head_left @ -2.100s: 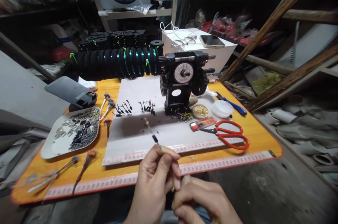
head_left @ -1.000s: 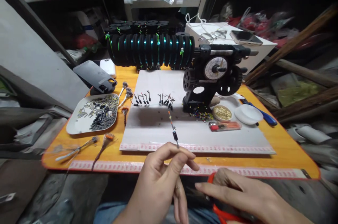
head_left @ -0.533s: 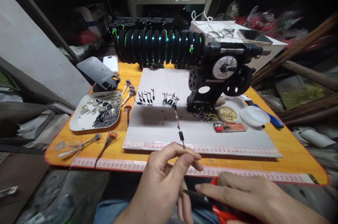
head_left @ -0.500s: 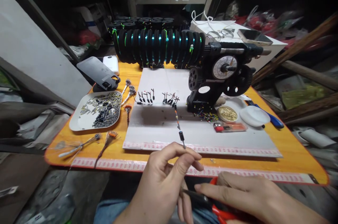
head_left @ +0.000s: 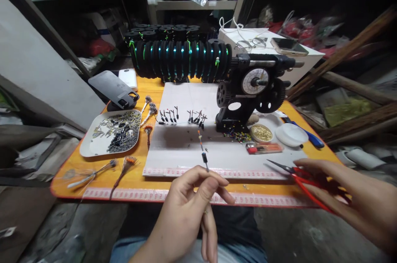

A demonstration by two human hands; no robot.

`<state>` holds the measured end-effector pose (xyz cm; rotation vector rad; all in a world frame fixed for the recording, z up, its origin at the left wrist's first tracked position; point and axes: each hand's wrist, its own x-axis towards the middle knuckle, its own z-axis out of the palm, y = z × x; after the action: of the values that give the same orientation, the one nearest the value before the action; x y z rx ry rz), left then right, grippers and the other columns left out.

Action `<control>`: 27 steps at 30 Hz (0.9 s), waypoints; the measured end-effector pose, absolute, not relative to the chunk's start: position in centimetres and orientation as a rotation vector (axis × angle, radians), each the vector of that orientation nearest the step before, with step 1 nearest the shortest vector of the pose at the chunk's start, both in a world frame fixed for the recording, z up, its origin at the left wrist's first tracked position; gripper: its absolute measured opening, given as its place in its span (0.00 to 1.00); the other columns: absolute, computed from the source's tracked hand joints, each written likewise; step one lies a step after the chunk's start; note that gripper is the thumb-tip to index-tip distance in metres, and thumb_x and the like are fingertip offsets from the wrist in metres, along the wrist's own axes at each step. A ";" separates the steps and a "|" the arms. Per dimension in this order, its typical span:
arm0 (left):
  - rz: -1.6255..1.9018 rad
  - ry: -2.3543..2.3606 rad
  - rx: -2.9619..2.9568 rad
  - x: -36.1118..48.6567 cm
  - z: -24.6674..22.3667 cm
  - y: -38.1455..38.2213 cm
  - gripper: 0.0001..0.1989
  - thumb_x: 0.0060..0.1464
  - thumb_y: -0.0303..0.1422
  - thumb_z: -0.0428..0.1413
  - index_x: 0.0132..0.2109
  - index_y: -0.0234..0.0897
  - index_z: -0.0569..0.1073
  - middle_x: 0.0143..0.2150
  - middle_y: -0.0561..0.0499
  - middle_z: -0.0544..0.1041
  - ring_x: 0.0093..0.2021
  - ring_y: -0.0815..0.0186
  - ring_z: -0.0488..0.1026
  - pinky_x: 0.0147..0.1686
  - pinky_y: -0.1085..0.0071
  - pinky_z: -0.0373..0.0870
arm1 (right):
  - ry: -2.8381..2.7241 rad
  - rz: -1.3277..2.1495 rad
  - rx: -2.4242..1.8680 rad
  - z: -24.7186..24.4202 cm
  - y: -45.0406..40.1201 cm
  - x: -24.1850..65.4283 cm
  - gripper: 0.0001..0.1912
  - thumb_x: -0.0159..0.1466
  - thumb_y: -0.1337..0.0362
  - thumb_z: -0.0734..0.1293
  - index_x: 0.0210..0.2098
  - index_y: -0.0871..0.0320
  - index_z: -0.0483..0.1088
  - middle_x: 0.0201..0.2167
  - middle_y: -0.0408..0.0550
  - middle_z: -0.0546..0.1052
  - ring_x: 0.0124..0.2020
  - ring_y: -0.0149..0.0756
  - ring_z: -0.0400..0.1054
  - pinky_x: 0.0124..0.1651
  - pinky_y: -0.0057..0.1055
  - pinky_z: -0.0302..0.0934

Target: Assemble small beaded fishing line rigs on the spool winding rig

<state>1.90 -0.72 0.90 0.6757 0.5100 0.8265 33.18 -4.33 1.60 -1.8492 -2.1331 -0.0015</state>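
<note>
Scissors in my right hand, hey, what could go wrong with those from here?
Possibly these: the pointed blades of the scissors aim across toward the side of your bare left hand, so a careless swing might nick it. The round dish of gold bits sits uncovered just beyond the tips; a knock could spill it. And your left hand only pinches the stem below the small black piece, so that could slip.

Phone and eyeglasses lie on a white box.
</note>
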 end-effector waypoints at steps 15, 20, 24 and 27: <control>0.793 1.008 0.973 1.0 1.5 -2.7 0.11 0.56 0.37 0.63 0.43 0.36 0.81 0.20 0.54 0.78 0.20 0.71 0.75 0.24 0.78 0.70 | -1.643 1.257 -1.083 6.8 3.5 16.4 0.08 0.66 0.59 0.68 0.37 0.55 0.79 0.32 0.44 0.81 0.36 0.35 0.74 0.40 0.30 0.66; 1.129 1.011 1.132 0.1 3.5 -0.3 0.11 0.58 0.38 0.62 0.47 0.41 0.79 0.42 0.50 0.85 0.45 0.60 0.80 0.48 0.69 0.73 | -1.610 1.261 -0.949 7.4 3.7 16.3 0.05 0.62 0.67 0.72 0.29 0.56 0.79 0.39 0.45 0.75 0.45 0.36 0.69 0.51 0.33 0.61; 1.019 1.001 1.174 0.0 3.1 -0.1 0.09 0.61 0.36 0.59 0.33 0.38 0.77 0.31 0.51 0.83 0.33 0.64 0.79 0.37 0.72 0.74 | -1.430 1.426 -0.897 7.1 3.1 15.8 0.08 0.66 0.60 0.69 0.33 0.56 0.73 0.38 0.46 0.74 0.33 0.30 0.70 0.34 0.26 0.65; 0.895 1.072 1.306 -0.3 1.6 -1.7 0.09 0.58 0.30 0.59 0.29 0.37 0.77 0.27 0.49 0.84 0.28 0.63 0.79 0.33 0.71 0.73 | -1.253 1.626 -0.853 6.3 2.8 15.4 0.14 0.69 0.51 0.64 0.36 0.54 0.64 0.28 0.40 0.74 0.16 0.22 0.63 0.19 0.20 0.58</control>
<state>-0.27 -1.66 1.55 1.3060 1.0722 0.8947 15.44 2.81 6.32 -0.8527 -1.2530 1.6256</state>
